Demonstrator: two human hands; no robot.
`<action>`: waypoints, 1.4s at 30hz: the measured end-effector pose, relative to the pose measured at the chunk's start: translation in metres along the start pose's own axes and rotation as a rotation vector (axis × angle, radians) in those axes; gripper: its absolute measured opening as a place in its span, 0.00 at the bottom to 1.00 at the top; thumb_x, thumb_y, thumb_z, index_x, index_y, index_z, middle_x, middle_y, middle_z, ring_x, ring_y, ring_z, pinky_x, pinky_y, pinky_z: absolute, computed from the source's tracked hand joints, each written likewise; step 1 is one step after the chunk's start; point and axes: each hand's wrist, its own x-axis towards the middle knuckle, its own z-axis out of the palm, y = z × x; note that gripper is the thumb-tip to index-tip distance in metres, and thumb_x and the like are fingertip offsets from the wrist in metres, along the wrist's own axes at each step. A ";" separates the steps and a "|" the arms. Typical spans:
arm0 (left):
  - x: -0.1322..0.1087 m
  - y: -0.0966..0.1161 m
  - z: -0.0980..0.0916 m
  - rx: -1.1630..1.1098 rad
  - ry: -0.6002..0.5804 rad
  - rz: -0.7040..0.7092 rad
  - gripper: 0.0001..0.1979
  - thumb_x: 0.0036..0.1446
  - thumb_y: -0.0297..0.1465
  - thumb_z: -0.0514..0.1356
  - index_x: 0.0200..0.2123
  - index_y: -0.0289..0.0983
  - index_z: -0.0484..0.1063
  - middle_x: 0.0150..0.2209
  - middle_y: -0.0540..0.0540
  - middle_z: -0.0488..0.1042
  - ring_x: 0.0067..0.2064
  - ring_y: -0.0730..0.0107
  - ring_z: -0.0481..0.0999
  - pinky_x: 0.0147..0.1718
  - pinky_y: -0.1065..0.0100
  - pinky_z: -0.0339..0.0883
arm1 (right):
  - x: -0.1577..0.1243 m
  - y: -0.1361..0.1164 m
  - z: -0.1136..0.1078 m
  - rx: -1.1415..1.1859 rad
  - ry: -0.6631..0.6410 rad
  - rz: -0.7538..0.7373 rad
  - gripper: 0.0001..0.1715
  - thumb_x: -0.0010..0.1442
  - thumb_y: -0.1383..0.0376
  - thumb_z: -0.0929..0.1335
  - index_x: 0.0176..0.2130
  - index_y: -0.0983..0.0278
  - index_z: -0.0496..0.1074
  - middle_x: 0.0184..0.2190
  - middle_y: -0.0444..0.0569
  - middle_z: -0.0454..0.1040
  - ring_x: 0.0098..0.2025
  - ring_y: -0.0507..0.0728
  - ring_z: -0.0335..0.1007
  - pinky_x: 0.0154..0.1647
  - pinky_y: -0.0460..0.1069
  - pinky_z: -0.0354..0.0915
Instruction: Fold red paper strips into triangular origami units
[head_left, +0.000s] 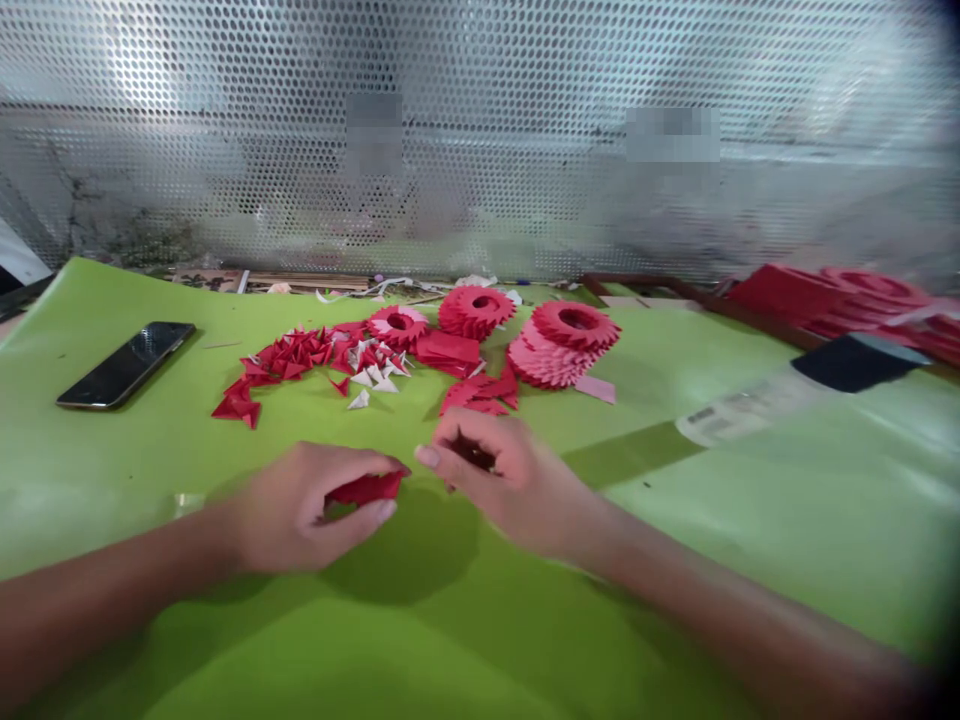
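Left hand point(304, 510) pinches red paper point(366, 489) just beside right hand point(510, 485)

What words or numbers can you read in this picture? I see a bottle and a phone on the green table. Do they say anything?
Nothing can be read: the label on the plastic bottle is too blurred to read, and the black smartphone shows no words.
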 end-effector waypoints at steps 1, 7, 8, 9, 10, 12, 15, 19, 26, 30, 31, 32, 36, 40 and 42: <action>0.000 0.001 0.000 -0.053 0.002 -0.054 0.16 0.67 0.39 0.53 0.45 0.35 0.75 0.29 0.47 0.77 0.24 0.73 0.70 0.22 0.74 0.59 | 0.001 0.003 0.001 0.019 -0.010 0.016 0.22 0.68 0.49 0.64 0.31 0.62 0.64 0.23 0.39 0.63 0.23 0.48 0.57 0.22 0.44 0.53; 0.001 -0.003 -0.002 -0.395 0.037 -0.286 0.22 0.65 0.46 0.55 0.46 0.33 0.75 0.26 0.48 0.73 0.22 0.75 0.63 0.17 0.75 0.53 | 0.003 0.010 0.001 0.046 0.013 0.031 0.14 0.73 0.58 0.57 0.50 0.59 0.67 0.30 0.42 0.67 0.28 0.51 0.60 0.30 0.47 0.59; 0.001 -0.004 -0.003 -0.440 0.035 -0.297 0.22 0.64 0.46 0.56 0.47 0.33 0.75 0.25 0.49 0.73 0.22 0.76 0.62 0.17 0.75 0.52 | 0.003 0.010 0.001 0.043 0.012 0.041 0.16 0.73 0.59 0.56 0.52 0.59 0.67 0.31 0.43 0.67 0.28 0.51 0.61 0.30 0.47 0.59; 0.001 -0.005 -0.003 -0.480 0.031 -0.304 0.22 0.64 0.46 0.57 0.47 0.33 0.75 0.25 0.49 0.73 0.22 0.76 0.61 0.17 0.75 0.52 | 0.002 0.010 0.001 0.037 0.010 0.043 0.17 0.74 0.59 0.56 0.53 0.58 0.67 0.32 0.44 0.69 0.29 0.51 0.63 0.31 0.47 0.60; 0.001 -0.005 -0.004 -0.514 0.030 -0.309 0.22 0.64 0.45 0.57 0.48 0.33 0.75 0.25 0.49 0.73 0.22 0.76 0.62 0.18 0.75 0.53 | 0.001 0.010 0.001 0.027 0.011 0.033 0.17 0.73 0.59 0.56 0.53 0.58 0.68 0.35 0.45 0.71 0.31 0.52 0.65 0.32 0.48 0.61; 0.001 -0.006 -0.005 -0.556 0.031 -0.311 0.20 0.64 0.44 0.57 0.48 0.33 0.75 0.25 0.50 0.73 0.23 0.77 0.62 0.19 0.76 0.54 | 0.001 0.010 0.002 0.001 0.020 0.007 0.17 0.73 0.59 0.57 0.51 0.59 0.70 0.37 0.47 0.73 0.34 0.53 0.67 0.33 0.48 0.62; 0.002 -0.007 -0.004 -0.581 0.026 -0.304 0.19 0.64 0.43 0.58 0.48 0.34 0.75 0.25 0.51 0.72 0.24 0.76 0.64 0.20 0.76 0.55 | 0.002 0.011 0.003 -0.037 -0.015 0.042 0.17 0.72 0.56 0.59 0.48 0.59 0.73 0.35 0.46 0.75 0.29 0.52 0.67 0.28 0.47 0.60; 0.004 -0.009 -0.002 -0.595 0.000 -0.295 0.20 0.64 0.45 0.58 0.46 0.34 0.76 0.25 0.51 0.72 0.24 0.77 0.64 0.20 0.76 0.54 | 0.002 0.012 0.005 -0.084 -0.055 0.112 0.18 0.72 0.54 0.59 0.47 0.59 0.73 0.33 0.45 0.75 0.26 0.51 0.64 0.25 0.47 0.57; 0.001 -0.012 -0.002 -0.582 -0.023 -0.304 0.23 0.64 0.48 0.58 0.49 0.36 0.75 0.27 0.50 0.73 0.23 0.78 0.62 0.19 0.77 0.52 | 0.002 0.015 0.004 -0.032 -0.153 0.168 0.14 0.71 0.57 0.59 0.44 0.58 0.71 0.39 0.44 0.75 0.37 0.54 0.69 0.35 0.48 0.61; 0.003 -0.012 -0.002 -0.578 -0.013 -0.315 0.23 0.64 0.48 0.58 0.50 0.35 0.74 0.27 0.50 0.73 0.23 0.78 0.63 0.19 0.76 0.53 | 0.003 0.020 0.005 -0.029 -0.118 0.162 0.14 0.72 0.58 0.58 0.49 0.55 0.69 0.46 0.45 0.73 0.46 0.55 0.69 0.43 0.50 0.62; 0.004 -0.011 -0.002 -0.579 -0.013 -0.319 0.23 0.64 0.47 0.58 0.50 0.35 0.74 0.27 0.49 0.73 0.23 0.78 0.62 0.19 0.76 0.53 | 0.003 0.022 0.006 -0.030 -0.106 0.177 0.14 0.72 0.57 0.57 0.49 0.55 0.69 0.45 0.45 0.74 0.44 0.55 0.69 0.42 0.50 0.62; 0.004 -0.011 -0.002 -0.580 -0.012 -0.319 0.23 0.64 0.47 0.57 0.50 0.35 0.75 0.27 0.49 0.73 0.23 0.78 0.62 0.18 0.76 0.53 | 0.003 0.022 0.006 -0.018 -0.109 0.197 0.15 0.73 0.57 0.56 0.49 0.55 0.68 0.42 0.45 0.74 0.41 0.55 0.69 0.39 0.49 0.62; 0.005 -0.013 -0.001 -0.583 -0.012 -0.300 0.22 0.64 0.47 0.57 0.49 0.35 0.75 0.27 0.49 0.73 0.22 0.77 0.62 0.18 0.76 0.52 | 0.005 0.021 0.007 0.042 -0.152 0.266 0.17 0.73 0.55 0.54 0.45 0.59 0.66 0.26 0.41 0.67 0.26 0.52 0.61 0.27 0.48 0.57; 0.004 -0.015 -0.002 -0.578 -0.016 -0.303 0.22 0.64 0.46 0.57 0.49 0.35 0.75 0.27 0.49 0.73 0.22 0.77 0.63 0.18 0.76 0.53 | 0.004 0.013 0.007 -0.040 -0.081 0.237 0.17 0.72 0.54 0.55 0.42 0.59 0.66 0.29 0.43 0.67 0.28 0.52 0.62 0.28 0.48 0.56; 0.003 -0.016 -0.002 -0.581 -0.016 -0.299 0.22 0.64 0.46 0.57 0.48 0.35 0.76 0.27 0.49 0.73 0.22 0.77 0.63 0.18 0.76 0.53 | 0.003 0.010 0.006 -0.050 -0.055 0.226 0.18 0.73 0.53 0.55 0.45 0.59 0.66 0.32 0.44 0.69 0.31 0.54 0.65 0.29 0.49 0.58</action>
